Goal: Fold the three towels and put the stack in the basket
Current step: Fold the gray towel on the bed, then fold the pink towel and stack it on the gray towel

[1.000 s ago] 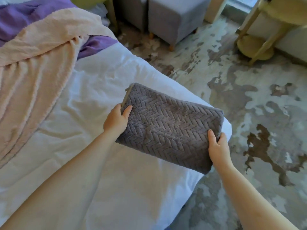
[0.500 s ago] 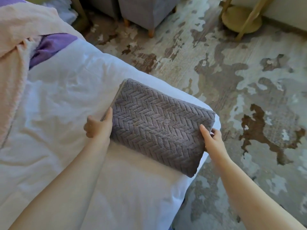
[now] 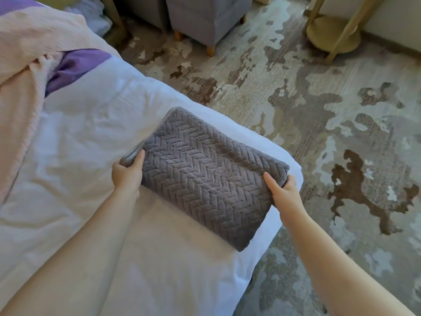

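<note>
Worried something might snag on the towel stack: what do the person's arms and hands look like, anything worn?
Nothing worn shows. The left hand and right hand are bare: no gloves, and no rings on the fingers that show. Both forearms are bare to the frame edge, with no sleeves, watch or bracelet in view.

We see a thick grey towel bundle (image 3: 205,179), folded into a rectangle with a raised herringbone weave, slantwise at the corner of the white bed (image 3: 91,137). The left hand (image 3: 126,176) and right hand (image 3: 286,195) grip its short ends.
</note>
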